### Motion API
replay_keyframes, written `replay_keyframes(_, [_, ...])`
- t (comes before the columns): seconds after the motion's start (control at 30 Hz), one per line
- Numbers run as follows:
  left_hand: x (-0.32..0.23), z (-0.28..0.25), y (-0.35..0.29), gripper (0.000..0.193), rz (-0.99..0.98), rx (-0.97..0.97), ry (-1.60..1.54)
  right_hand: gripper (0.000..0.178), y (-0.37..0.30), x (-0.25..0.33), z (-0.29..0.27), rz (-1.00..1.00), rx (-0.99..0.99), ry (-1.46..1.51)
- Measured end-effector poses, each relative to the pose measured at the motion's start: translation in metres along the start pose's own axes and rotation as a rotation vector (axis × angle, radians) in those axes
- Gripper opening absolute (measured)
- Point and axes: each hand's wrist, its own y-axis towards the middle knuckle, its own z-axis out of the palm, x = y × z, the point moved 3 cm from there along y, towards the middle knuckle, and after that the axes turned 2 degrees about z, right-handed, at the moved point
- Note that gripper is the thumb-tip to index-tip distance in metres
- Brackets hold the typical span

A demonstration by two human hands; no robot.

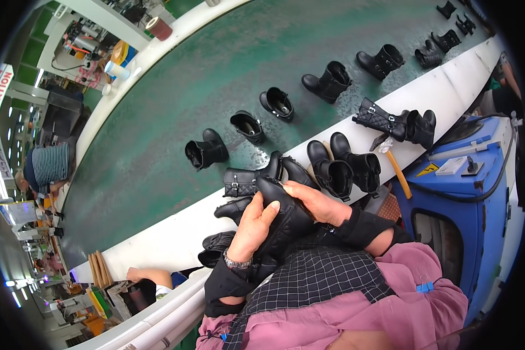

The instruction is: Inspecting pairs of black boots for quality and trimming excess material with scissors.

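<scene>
Close to my body I hold a black quilted boot (pixel 289 221) with its toe pointing up and away from me. My left hand (pixel 252 224) grips its left side, thumb lying along the foot. On the other side my right hand (pixel 321 204) is wrapped round it, thumb near the toe. Just beyond my hands a buckled black boot (pixel 240 182) lies on the white ledge (pixel 169 233). A pair of black boots (pixel 364 163) stands to the right of my right hand. Left of my left wrist is another dark boot (pixel 216 248), partly hidden.
Several black boots stand along the green belt (pixel 175 116). A hammer (pixel 398 172) with a wooden handle lies at the ledge's right, near a blue machine (pixel 466 198). A thread cone (pixel 158 28) sits on the far rim. A person in a striped shirt (pixel 49 166) is at the left.
</scene>
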Motion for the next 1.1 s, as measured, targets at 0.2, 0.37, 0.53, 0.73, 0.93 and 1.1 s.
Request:
replay_keyframes(0.2, [0.003,0.002,0.005,0.043,-0.037,0.039,-0.011,0.035,-0.006,0.003,-0.002,0.021,0.001,0.047])
replay_keyframes(0.37, [0.009,0.005,0.008,0.040,-0.060,0.010,0.093,0.039,-0.010,0.001,-0.003,0.048,0.037,0.105])
replay_keyframes(0.53, [0.011,0.006,0.009,0.035,-0.108,-0.060,0.351,0.041,-0.011,-0.006,-0.006,0.085,0.048,0.164])
replay_keyframes(0.73, [0.017,0.004,0.012,0.038,-0.071,-0.092,0.437,0.042,-0.007,-0.013,-0.011,0.045,0.033,0.153])
replay_keyframes(0.93, [0.023,0.010,0.015,0.035,0.009,-0.042,0.295,0.042,-0.013,-0.010,-0.008,-0.004,0.015,0.087])
replay_keyframes(1.1, [0.022,0.018,0.014,0.034,-0.055,-0.027,0.148,0.040,-0.022,-0.005,-0.008,0.031,0.021,0.100])
